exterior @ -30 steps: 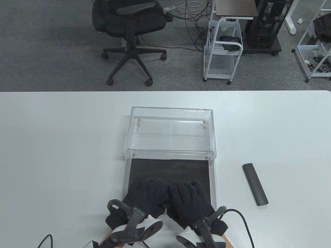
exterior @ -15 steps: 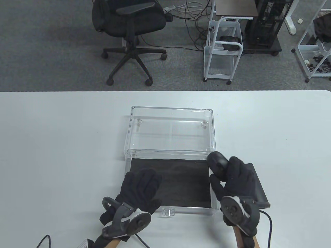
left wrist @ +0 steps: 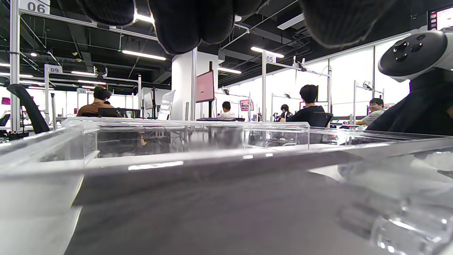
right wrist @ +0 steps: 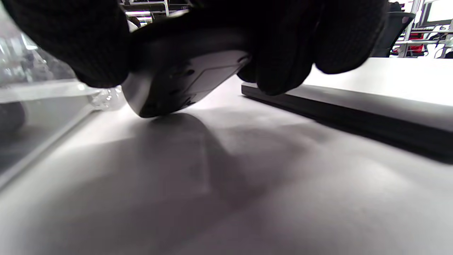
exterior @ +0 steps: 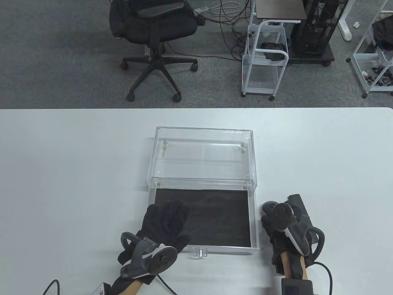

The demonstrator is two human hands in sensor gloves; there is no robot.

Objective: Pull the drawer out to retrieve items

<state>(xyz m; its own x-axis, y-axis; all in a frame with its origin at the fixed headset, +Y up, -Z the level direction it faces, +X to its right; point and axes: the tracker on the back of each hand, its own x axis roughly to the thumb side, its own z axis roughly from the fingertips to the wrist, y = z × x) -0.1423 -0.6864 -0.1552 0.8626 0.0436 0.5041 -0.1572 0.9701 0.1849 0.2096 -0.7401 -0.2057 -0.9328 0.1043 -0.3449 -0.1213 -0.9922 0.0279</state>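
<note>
The clear drawer with a black liner is pulled out of the clear case toward me, and nothing lies on the bare part of the liner. My left hand rests over the drawer's front left corner, fingers spread on the liner and holding nothing. My right hand is on the table right of the drawer. In the right wrist view its fingers grip a dark grey mouse, tilted with its low end at the table top. A flat black bar lies just right of that hand.
The drawer's small clear handle sticks out at the front edge. The black bar also shows in the right wrist view, close beside the mouse. White table spreads to the left and right of the case. An office chair and carts stand beyond the far edge.
My right hand lifted the mouse out of the drawer, carried it right over the rim, and lowered it to the table beside the black bar. My left hand stayed on the drawer's front left.
</note>
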